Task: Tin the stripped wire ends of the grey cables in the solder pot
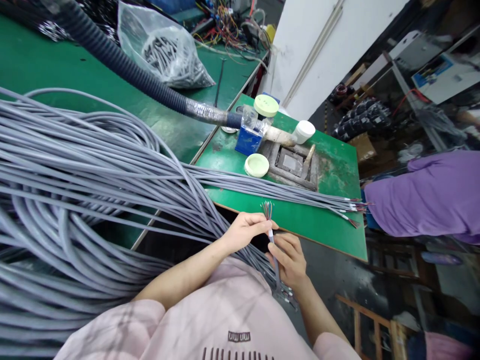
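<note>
In front of my chest, a grey cable (276, 272) stands upright between my two hands, its stripped end fanning into thin coloured wires (267, 209). My left hand (249, 230) pinches it just below the bare wires, close to a white band. Lower down, the fingers of my right hand (288, 256) wrap round the grey jacket. More cable ends hang below my right hand, near my lap. Across the green bench beyond my hands lies a bundle of grey cables (277, 189), with stripped ends at the right edge.
Large coils of grey cable (75, 165) cover the left side. A square solder pot (290, 162) sits on the bench beside a ribbed hose (150, 80), a blue box (248, 142) and small tubs (257, 165). A person in purple (427, 195) is at the right.
</note>
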Action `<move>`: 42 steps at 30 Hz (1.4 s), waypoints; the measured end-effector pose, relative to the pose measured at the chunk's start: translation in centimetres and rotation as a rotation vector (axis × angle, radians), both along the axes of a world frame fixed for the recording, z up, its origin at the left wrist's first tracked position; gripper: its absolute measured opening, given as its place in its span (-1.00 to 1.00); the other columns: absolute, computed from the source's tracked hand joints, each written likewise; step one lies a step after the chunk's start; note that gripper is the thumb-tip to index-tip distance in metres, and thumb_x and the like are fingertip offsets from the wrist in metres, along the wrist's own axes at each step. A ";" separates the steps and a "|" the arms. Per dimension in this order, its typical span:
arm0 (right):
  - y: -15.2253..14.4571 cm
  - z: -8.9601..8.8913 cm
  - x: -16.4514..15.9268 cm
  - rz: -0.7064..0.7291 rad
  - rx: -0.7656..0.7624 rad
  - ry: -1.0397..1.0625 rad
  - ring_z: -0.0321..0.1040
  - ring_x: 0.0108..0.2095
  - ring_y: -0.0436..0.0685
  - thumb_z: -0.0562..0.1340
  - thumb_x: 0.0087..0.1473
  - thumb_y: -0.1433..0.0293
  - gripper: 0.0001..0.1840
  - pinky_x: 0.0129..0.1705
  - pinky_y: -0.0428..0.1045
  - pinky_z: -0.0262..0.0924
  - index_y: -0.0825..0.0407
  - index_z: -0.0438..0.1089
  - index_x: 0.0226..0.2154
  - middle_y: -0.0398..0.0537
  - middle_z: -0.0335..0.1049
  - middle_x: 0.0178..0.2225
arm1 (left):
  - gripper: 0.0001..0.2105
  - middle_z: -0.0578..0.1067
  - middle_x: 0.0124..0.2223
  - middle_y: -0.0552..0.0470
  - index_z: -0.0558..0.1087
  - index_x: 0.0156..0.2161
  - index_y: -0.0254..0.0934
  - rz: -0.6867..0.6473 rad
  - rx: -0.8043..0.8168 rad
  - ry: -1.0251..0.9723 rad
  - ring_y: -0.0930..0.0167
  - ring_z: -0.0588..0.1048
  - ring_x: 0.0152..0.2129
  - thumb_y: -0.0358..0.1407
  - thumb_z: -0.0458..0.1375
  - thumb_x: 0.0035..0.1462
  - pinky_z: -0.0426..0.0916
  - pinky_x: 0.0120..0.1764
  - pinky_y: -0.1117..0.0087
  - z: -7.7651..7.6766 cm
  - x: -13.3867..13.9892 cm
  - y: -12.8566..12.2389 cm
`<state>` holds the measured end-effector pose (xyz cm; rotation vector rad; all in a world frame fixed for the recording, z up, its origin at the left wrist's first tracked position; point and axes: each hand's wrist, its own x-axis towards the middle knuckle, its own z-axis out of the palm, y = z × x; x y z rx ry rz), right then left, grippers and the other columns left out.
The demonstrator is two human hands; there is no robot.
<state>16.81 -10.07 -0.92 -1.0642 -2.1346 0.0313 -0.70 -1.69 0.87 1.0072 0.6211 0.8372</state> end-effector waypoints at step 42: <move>-5.3 -1.3 2.3 -0.211 -1.119 -0.343 0.47 -0.19 0.18 0.10 0.10 0.40 -0.55 -0.20 -0.03 0.22 0.00 0.32 0.07 0.03 0.54 -0.17 | -0.67 0.47 -0.05 -0.15 0.39 0.01 -0.30 0.043 1.095 1.205 0.27 0.44 -0.15 -0.31 -0.12 0.27 0.25 -0.17 0.27 1.0 4.4 7.6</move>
